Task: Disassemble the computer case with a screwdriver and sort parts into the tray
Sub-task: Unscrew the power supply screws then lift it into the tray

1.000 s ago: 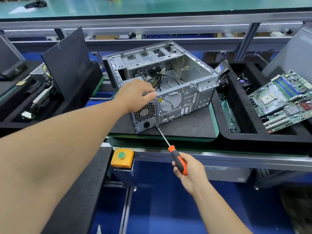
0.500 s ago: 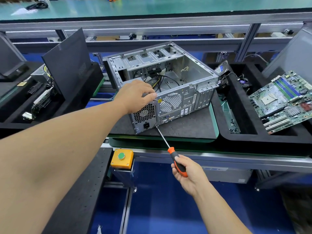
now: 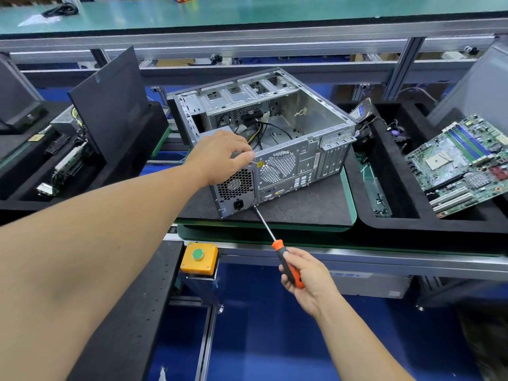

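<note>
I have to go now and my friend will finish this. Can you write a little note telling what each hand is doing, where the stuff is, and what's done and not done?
Left hand: grips the top rear edge of the computer case, steadying it.
Right hand: holds the orange screwdriver; its tip sits at the bottom corner of the power supply on the case's back.
Things: case lies open on the grey mat. The motherboard is already out, resting in the black tray on the right.
Done: side panel off, motherboard sorted.
Left: free the power supply, pull the cables, sort them into the tray.
</note>
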